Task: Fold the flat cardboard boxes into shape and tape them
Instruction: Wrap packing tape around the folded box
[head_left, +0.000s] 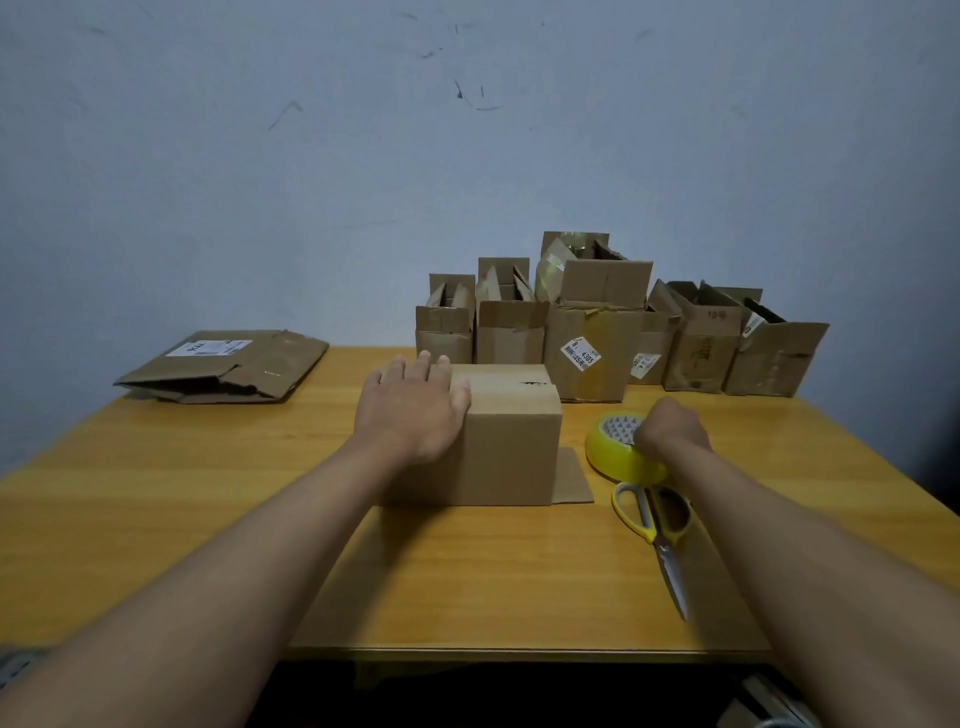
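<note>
A folded brown cardboard box (511, 441) stands in the middle of the wooden table (208, 493), with one flap lying flat on the table at its right. My left hand (413, 405) rests flat on the box's top left corner, fingers straight. My right hand (672, 428) grips the far rim of a yellow tape roll (615, 460) lying flat to the right of the box. A flattened cardboard box (228, 366) with a white label lies at the table's back left.
Several folded boxes (597, 332) with upright flaps stand in a row at the back right against the wall. Yellow-handled scissors (657, 530) lie just in front of the tape roll, blades pointing toward me.
</note>
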